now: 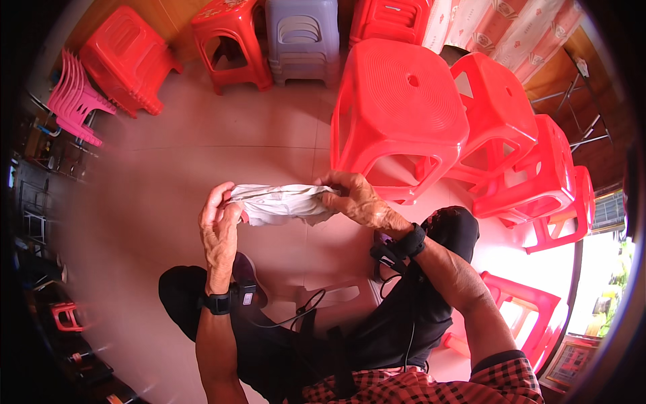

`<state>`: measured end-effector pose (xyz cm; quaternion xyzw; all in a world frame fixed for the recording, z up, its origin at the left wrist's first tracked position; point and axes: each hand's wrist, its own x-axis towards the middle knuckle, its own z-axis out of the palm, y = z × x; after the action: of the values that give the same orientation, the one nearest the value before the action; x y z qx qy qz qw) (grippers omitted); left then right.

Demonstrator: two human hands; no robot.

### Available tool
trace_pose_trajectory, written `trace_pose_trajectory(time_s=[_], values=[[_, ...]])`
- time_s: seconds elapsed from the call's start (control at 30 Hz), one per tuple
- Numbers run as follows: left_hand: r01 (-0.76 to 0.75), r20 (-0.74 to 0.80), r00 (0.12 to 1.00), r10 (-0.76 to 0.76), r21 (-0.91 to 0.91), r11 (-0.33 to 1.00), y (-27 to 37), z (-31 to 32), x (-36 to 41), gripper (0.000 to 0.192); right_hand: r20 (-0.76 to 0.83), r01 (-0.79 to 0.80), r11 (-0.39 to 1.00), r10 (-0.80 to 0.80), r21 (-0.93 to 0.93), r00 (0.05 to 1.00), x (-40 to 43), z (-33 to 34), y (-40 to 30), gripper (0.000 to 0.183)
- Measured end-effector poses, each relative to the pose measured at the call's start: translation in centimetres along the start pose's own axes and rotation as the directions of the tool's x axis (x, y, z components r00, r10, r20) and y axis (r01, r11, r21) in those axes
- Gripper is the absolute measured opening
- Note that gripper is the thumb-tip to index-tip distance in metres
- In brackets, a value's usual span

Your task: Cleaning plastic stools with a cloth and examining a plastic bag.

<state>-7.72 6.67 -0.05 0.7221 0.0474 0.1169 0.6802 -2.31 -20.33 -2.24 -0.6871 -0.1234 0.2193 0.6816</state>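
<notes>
A folded white cloth (282, 202) is stretched sideways between my two hands, in front of my knees and above the tiled floor. Its left end is pinched between the thumb and fingers of my left hand (220, 222), where a bit of red shows at the edge. My right hand (356, 199) grips the other end, thumb in front and fingers bent behind. The lower edge of the cloth hangs a little ragged. Black bands with small devices and a cable sit on both wrists.
A large red plastic stool (404, 96) stands just beyond my right hand, with more red stools (494, 101) beside it. Along the far wall are a stack of grey stools (303, 40), stacked red stools (126, 55) and pink ones (81, 103). Another red stool (525, 303) is near my right elbow.
</notes>
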Motion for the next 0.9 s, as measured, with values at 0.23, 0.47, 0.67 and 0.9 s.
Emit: trace_pose_trajectory(time_s=[0.23,0.47,0.67,0.9], values=[[-0.05,-0.017,0.999,0.049,-0.022,0.999,0.0,0.4,-0.1,0.035,0.021,0.089,0.977,-0.086,-0.193,0.996,0.3,-0.3,1.6,0.02],[-0.032,-0.003,0.999,0.032,-0.006,0.999,-0.4,0.5,0.1,0.034,0.052,0.036,0.994,-0.031,-0.105,0.998,0.3,-0.3,1.6,0.022],[-0.04,0.014,0.999,0.041,-0.033,0.999,-0.8,1.1,0.1,0.033,-0.022,0.019,0.996,-0.021,-0.09,1.0,0.4,-0.5,2.2,0.023],[-0.023,0.042,0.999,0.023,0.014,1.0,-0.6,1.0,0.3,0.032,-0.019,0.071,0.997,-0.071,0.024,0.997,0.0,-0.1,0.7,0.033]])
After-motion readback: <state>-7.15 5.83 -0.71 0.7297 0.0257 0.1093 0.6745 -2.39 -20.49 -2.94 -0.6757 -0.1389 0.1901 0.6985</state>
